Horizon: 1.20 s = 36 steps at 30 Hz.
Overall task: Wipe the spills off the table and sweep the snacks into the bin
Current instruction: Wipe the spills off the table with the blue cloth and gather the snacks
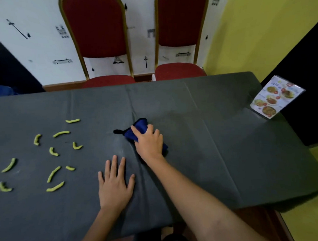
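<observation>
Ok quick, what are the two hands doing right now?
Left hand: open, fingers flat on the dark tablecloth.
Right hand: closed, holding the blue cloth.

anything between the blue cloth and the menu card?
Nothing: head view shows only bare, creased dark tablecloth between the blue cloth and the menu card.

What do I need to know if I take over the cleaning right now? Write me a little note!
Right hand: grips the blue cloth, pressed on the table near its middle.
Left hand: flat on the table, holding nothing.
Snacks: yellow-green sticks scattered on the table's left part, unswept.
Done: cannot tell how much is wiped; a dark patch at the cloth's left tip may be a spill.
Left: finish wiping, then sweep the snacks into the bin, which is not in view.
</observation>
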Available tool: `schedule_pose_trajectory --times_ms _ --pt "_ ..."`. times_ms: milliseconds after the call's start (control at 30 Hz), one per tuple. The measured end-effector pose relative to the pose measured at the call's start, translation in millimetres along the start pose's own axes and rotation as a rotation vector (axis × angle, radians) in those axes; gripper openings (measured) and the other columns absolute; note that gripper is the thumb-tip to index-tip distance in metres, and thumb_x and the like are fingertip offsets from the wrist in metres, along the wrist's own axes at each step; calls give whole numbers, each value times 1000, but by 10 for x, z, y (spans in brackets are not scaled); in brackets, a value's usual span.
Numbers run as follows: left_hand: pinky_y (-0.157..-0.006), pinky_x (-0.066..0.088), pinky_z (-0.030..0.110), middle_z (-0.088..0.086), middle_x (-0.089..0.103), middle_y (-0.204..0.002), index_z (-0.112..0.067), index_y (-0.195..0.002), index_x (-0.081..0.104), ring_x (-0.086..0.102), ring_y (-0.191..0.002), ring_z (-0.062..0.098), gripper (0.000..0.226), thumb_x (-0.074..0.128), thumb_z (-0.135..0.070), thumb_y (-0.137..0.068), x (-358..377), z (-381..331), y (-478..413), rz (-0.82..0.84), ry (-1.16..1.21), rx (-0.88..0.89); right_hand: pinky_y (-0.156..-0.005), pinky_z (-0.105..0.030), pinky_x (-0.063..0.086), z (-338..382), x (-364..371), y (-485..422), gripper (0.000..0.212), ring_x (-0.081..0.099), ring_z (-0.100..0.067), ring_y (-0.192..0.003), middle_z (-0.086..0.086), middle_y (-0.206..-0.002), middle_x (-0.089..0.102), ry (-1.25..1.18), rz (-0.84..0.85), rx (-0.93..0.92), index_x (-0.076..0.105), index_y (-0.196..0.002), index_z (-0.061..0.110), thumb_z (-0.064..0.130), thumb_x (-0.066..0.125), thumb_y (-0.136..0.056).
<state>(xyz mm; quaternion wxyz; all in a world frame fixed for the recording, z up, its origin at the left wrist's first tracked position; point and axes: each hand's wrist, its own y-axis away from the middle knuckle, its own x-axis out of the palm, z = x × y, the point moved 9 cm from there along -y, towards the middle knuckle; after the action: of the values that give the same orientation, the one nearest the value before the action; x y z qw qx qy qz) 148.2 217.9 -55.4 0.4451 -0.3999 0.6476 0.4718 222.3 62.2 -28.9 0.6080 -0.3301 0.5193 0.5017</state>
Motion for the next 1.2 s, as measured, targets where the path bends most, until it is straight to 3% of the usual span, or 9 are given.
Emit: schedule_pose_trajectory --times_ms 67,267,433,600,800,900,1033,1200 --pt "-117 9 49 3 8 -160 -26 -151 15 6 -147 24 81 2 -62 -80 -15 16 20 -12 -3 7 -89 -46 39 -122 -51 7 54 46 -37 -104 -15 -131 39 -7 -4 9 32 -143 44 37 51 -93" --pt "-117 8 48 3 8 -160 -27 -150 20 5 -147 24 71 18 -56 -86 -56 326 377 -62 77 -87 -91 -44 41 -1263 -342 108 53 48 -39 -107 -15 -131 41 -16 -90 256 35 -141 48 42 52 -92" --pt "-116 9 48 3 11 -160 -28 -149 23 7 -147 24 70 19 -53 -84 -34 712 685 -50 80 -135 -91 -45 42 -1875 -451 282 54 49 -40 -106 -18 -131 40 -14 -131 453 34 -143 47 46 53 -92" --pt "-115 15 49 1 14 -159 -29 -148 25 10 -147 24 73 12 -56 -82 -29 831 783 -32 71 -129 -90 -43 41 -1397 -326 459 54 48 -38 -104 -17 -132 38 -20 -123 444 34 -143 44 45 52 -93" --pt "-107 28 51 4 32 -153 -27 -142 40 29 -141 26 80 8 -58 -76 -108 812 773 -59 38 -113 -88 -41 38 -59 103 913 57 46 -33 -104 -15 -131 39 8 -24 102 31 -143 45 40 52 -91" --pt "-110 26 47 1 25 -156 -30 -146 32 22 -144 24 81 1 -57 -77 -73 847 783 -40 1 -73 -87 -44 38 291 243 1102 57 46 -36 -103 -16 -134 38 38 32 -44 28 -145 44 37 51 -93" --pt "-112 24 49 5 27 -155 -24 -145 36 23 -144 27 75 7 -52 -82 -98 1004 866 -41 -6 29 -85 -42 41 41 94 1141 55 48 -34 -100 -12 -126 43 31 -12 59 30 -143 48 37 50 -93" --pt "-109 28 54 10 35 -151 -18 -140 45 31 -140 31 71 14 -48 -84 -155 1440 1011 -52 -9 77 -87 -43 44 -676 -96 1334 54 51 -36 -102 -11 -127 43 60 -110 345 34 -141 50 45 53 -91"
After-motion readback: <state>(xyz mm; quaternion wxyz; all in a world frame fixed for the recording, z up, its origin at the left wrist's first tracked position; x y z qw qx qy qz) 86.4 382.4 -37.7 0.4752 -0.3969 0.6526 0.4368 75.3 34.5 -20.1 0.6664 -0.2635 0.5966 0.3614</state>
